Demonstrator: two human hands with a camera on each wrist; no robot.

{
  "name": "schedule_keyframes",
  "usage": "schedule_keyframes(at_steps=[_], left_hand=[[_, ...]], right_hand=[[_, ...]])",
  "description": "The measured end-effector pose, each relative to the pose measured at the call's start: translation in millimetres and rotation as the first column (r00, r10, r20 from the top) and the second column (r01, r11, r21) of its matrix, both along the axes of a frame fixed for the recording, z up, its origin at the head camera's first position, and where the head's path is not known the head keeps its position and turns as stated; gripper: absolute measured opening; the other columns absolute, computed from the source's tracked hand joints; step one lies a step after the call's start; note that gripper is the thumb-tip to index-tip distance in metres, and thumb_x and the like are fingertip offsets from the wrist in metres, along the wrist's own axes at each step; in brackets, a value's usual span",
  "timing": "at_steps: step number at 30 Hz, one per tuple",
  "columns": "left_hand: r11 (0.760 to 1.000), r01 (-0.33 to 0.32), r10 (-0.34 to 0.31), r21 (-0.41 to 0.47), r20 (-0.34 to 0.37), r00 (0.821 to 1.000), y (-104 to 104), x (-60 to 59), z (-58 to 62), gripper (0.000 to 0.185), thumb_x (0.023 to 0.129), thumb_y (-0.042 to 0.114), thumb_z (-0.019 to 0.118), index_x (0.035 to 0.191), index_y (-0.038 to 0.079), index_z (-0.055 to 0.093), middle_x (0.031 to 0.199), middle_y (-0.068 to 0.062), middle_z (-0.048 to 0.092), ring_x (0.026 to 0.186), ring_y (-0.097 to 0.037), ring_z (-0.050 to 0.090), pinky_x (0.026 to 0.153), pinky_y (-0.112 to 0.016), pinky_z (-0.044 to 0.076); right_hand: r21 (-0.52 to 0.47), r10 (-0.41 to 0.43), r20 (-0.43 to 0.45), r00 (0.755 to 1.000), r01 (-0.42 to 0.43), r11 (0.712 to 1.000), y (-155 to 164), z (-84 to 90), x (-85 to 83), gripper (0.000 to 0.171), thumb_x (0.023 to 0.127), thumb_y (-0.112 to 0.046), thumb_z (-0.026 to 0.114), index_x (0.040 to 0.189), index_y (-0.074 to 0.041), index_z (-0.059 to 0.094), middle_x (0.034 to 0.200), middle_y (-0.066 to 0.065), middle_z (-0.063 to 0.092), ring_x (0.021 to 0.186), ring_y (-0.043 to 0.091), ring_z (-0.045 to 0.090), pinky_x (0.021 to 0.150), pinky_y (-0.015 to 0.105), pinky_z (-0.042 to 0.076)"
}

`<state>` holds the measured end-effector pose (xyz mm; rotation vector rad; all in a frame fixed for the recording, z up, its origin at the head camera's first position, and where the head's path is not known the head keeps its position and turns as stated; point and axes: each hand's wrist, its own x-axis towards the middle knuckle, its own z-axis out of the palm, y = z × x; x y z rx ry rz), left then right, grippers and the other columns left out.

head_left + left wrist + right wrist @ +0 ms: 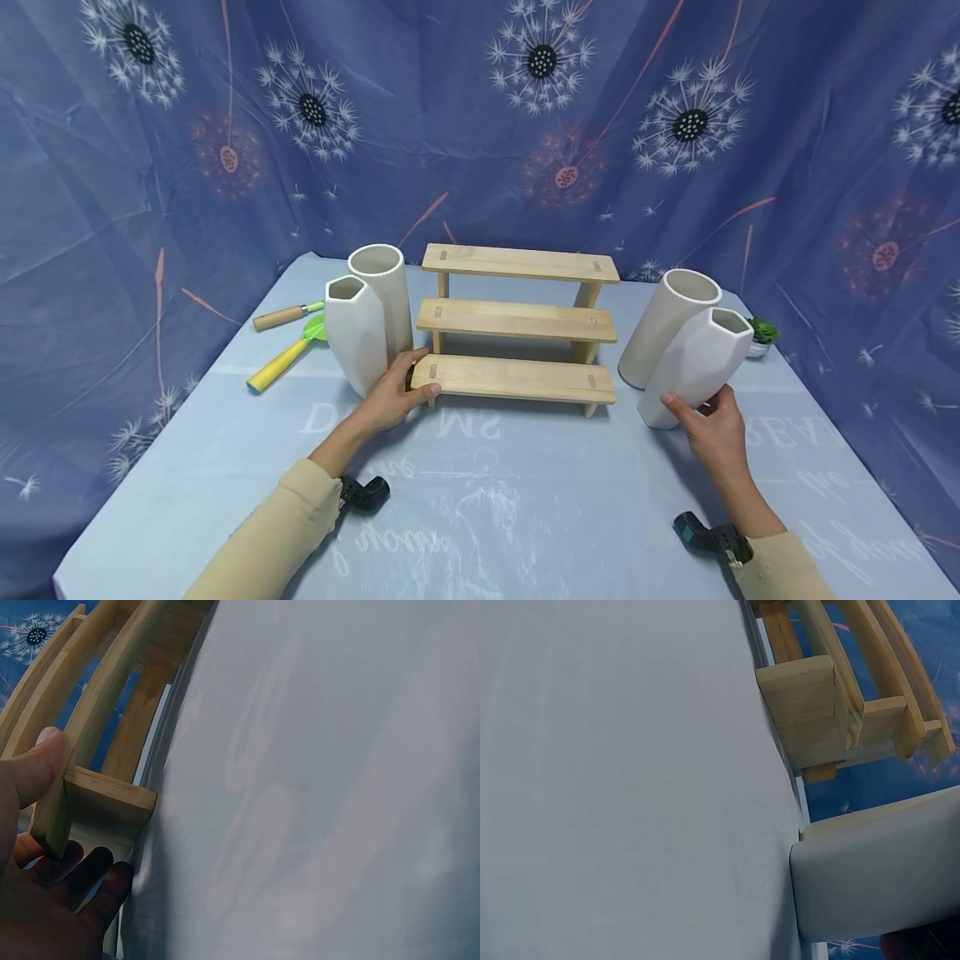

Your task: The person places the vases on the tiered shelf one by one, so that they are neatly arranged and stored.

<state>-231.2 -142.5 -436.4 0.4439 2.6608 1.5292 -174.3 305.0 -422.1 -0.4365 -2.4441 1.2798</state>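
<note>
A three-step wooden shelf point(517, 379) stands on the table. At its left end my left hand point(393, 396) grips the lowest board; in the left wrist view the thumb point(49, 754) lies on the board and the fingers point(105, 889) curl beneath. My right hand point(716, 429) holds a white faceted vase point(693, 358) low down, thumb on the near side and fingers round the right. The right wrist view catches that vase's lower part point(877, 870), with the hand mostly out of frame. Right behind it stands a white cylindrical vase point(652, 333).
Left of the shelf stand another faceted white vase point(356, 333) and a taller cylindrical one point(393, 296). A yellow-handled trowel point(277, 367) and a wooden-handled tool point(281, 317) lie farther left. A small potted plant point(761, 333) sits at the right edge, partly hidden.
</note>
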Motion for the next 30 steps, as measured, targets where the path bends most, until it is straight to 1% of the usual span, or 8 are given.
schedule_keyframes(at_steps=[5, 10, 15, 19, 25, 30], left_hand=[[1.0, 0.002, -0.002, 0.01, -0.001, 1.0, 0.7, 0.1, -0.9, 0.071, 0.087, 0.026, 0.068, 0.144, 0.004, 0.032, 0.142, -0.02, 0.038, 0.124, -0.035, 0.045, 0.106, -0.049, 0.034], [1.0, -0.003, 0.003, -0.005, 0.011, 1.0, 1.5, 1.1, -0.4, 0.072, 0.087, 0.027, 0.068, 0.145, 0.005, 0.032, 0.143, -0.019, 0.037, 0.124, -0.034, 0.045, 0.105, -0.048, 0.034], [1.0, -0.006, 0.006, 0.009, 0.004, 1.0, 3.0, 1.8, 0.3, 0.071, 0.086, 0.025, 0.068, 0.144, 0.005, 0.032, 0.143, -0.019, 0.037, 0.125, -0.033, 0.044, 0.106, -0.047, 0.033], [1.0, -0.011, 0.011, 0.017, -0.006, 1.0, 3.9, 1.8, 0.0, 0.071, 0.086, 0.022, 0.069, 0.144, 0.004, 0.033, 0.142, -0.019, 0.038, 0.126, -0.034, 0.043, 0.107, -0.049, 0.031], [1.0, -0.01, 0.01, 0.019, 0.005, 1.0, 3.5, 2.0, 2.6, 0.071, 0.086, 0.023, 0.069, 0.144, 0.006, 0.033, 0.142, -0.018, 0.038, 0.128, -0.034, 0.041, 0.109, -0.049, 0.029], [1.0, -0.015, 0.015, 0.008, -0.006, 1.0, 3.0, 2.3, 3.0, 0.072, 0.085, 0.024, 0.069, 0.144, 0.005, 0.033, 0.143, -0.019, 0.037, 0.131, -0.036, 0.038, 0.111, -0.051, 0.027]], right_hand=[[0.004, -0.002, -0.005, 1.0, 0.002, 1.0, 0.3, -0.4, 0.8, 0.076, 0.081, -0.034, 0.074, 0.14, -0.006, 0.034, 0.133, 0.018, 0.05, 0.098, 0.006, 0.048, 0.065, 0.004, 0.038], [-0.006, -0.009, -0.018, 1.0, 0.009, 1.0, 0.9, -1.7, 0.9, 0.075, 0.081, -0.032, 0.074, 0.139, -0.006, 0.036, 0.132, 0.017, 0.05, 0.094, -0.001, 0.047, 0.065, 0.004, 0.038], [-0.006, -0.024, -0.035, 0.999, 0.024, 1.0, 0.9, -2.6, 0.9, 0.072, 0.08, -0.03, 0.076, 0.137, -0.007, 0.038, 0.128, 0.013, 0.052, 0.089, -0.006, 0.045, 0.066, 0.006, 0.038], [-0.007, -0.031, -0.039, 0.999, 0.03, 1.0, 0.2, -2.1, 1.1, 0.072, 0.079, -0.03, 0.076, 0.137, -0.008, 0.039, 0.126, 0.011, 0.052, 0.089, -0.006, 0.045, 0.068, 0.008, 0.038], [-0.019, -0.028, -0.027, 0.999, 0.027, 0.999, -2.9, 0.9, 2.6, 0.075, 0.08, -0.033, 0.075, 0.14, -0.011, 0.037, 0.131, 0.011, 0.051, 0.094, -0.004, 0.045, 0.072, 0.01, 0.038], [-0.021, -0.023, -0.016, 1.0, 0.023, 1.0, -5.3, 5.0, 3.2, 0.077, 0.08, -0.036, 0.075, 0.141, -0.014, 0.035, 0.135, 0.01, 0.05, 0.101, 0.005, 0.048, 0.073, 0.011, 0.039]])
